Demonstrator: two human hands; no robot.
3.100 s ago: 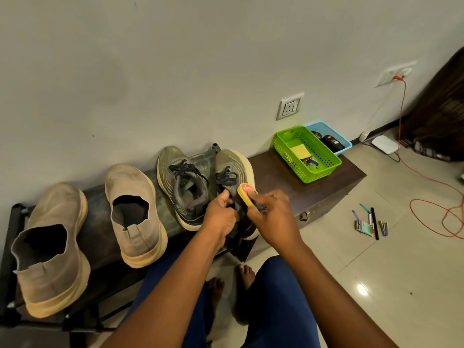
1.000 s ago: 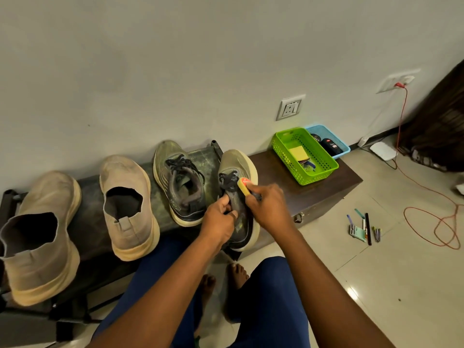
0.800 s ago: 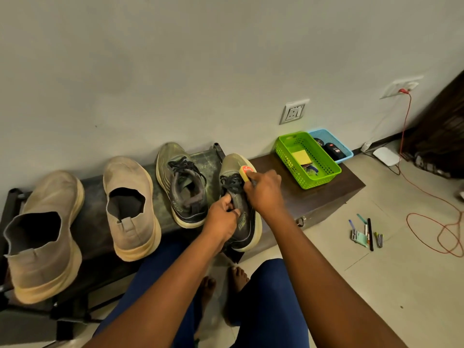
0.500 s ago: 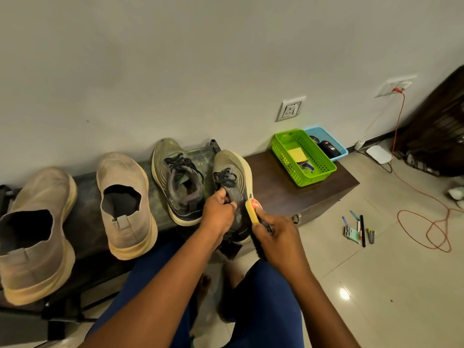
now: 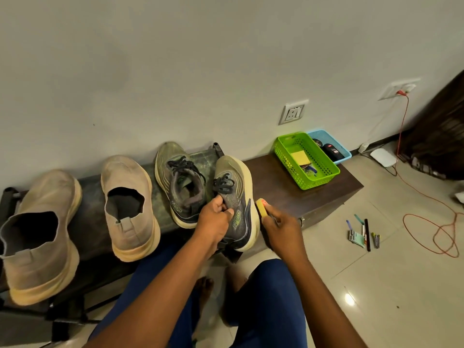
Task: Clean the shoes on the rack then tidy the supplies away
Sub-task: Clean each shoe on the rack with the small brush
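We have a single view, worn on the head, looking forward and steeply down the person's own arms and knees (wide-angle, so the wall bows) at the shoe rack [image 5: 82, 197] close below; the wall fills the top half, the floor [image 5: 376, 285] runs off right

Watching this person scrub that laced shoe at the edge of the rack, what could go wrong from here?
The laced shoe sits at the end of the rack with its heel past the front edge, steadied only by the left hand; a hard stroke from the brush in the right hand might tip it off. Brushed-off dirt may fall on the bare feet below. The pens on the floor could be stepped on later.
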